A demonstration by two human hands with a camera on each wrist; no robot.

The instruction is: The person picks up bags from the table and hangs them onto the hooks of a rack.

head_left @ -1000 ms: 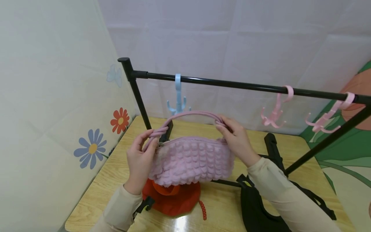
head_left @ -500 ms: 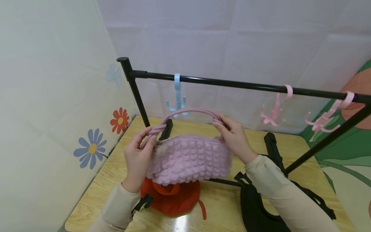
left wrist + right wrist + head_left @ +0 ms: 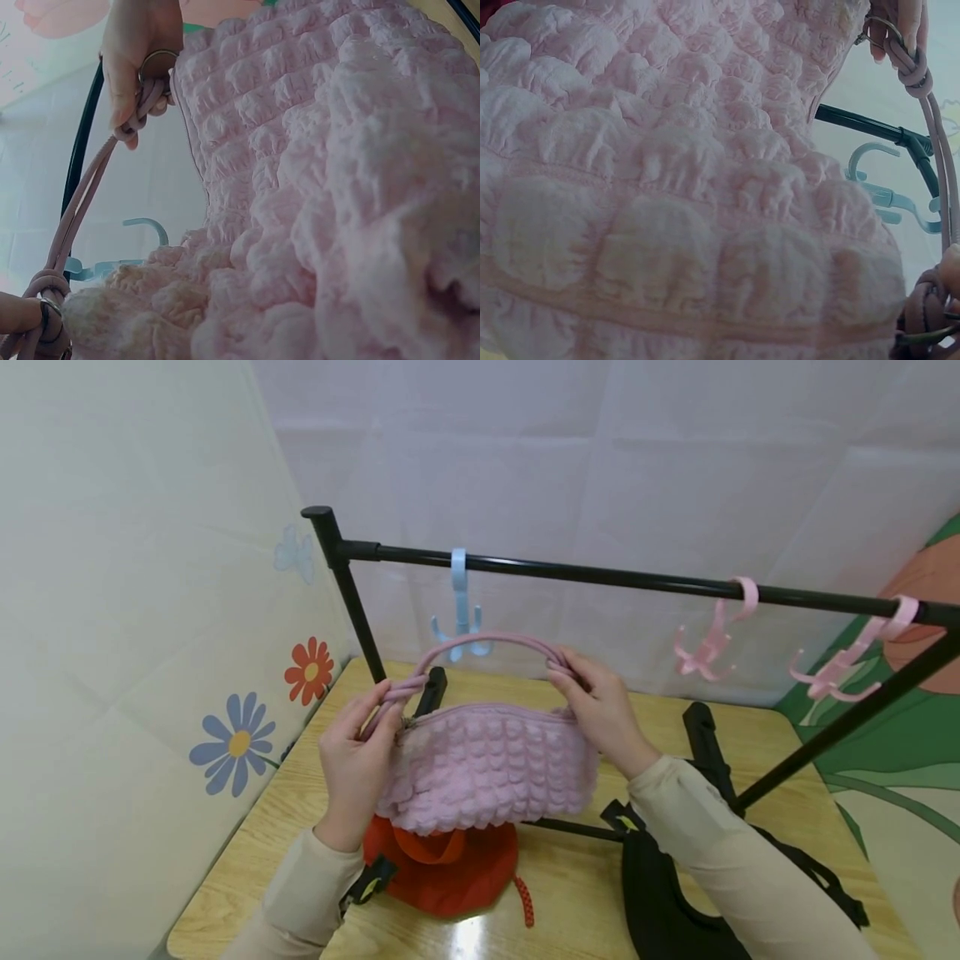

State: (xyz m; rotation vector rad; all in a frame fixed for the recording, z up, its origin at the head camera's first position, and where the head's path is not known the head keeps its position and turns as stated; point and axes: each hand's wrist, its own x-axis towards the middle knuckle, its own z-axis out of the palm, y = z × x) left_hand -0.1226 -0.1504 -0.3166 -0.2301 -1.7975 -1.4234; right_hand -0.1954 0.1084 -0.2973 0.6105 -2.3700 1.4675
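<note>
A puffy pink bag [image 3: 487,768] hangs in the air between both hands, its corded handle [image 3: 491,637] arched upward. The left hand [image 3: 356,760] pinches the knotted left end of the handle; the right hand [image 3: 606,710] pinches the right end. Behind the arch, a light blue hook [image 3: 460,602] hangs from the black rail [image 3: 592,575]; the handle overlaps its lower prongs in the head view, and whether they touch I cannot tell. Metal rings show at the handle ends in both wrist views, beside the quilted fabric [image 3: 255,135] [image 3: 675,165].
Two pink hooks [image 3: 707,643] [image 3: 840,668] hang farther right on the rail. Below the bag a red hat-like item [image 3: 465,881] lies on the wooden table [image 3: 570,893], with a black strapped item [image 3: 667,902] at the right. The rack's black feet [image 3: 705,739] stand on the table.
Both hands have moved slightly up and to the left with the bag, so the handle's arch now stands higher across the blue hook's lower part. Both grips look the same.
</note>
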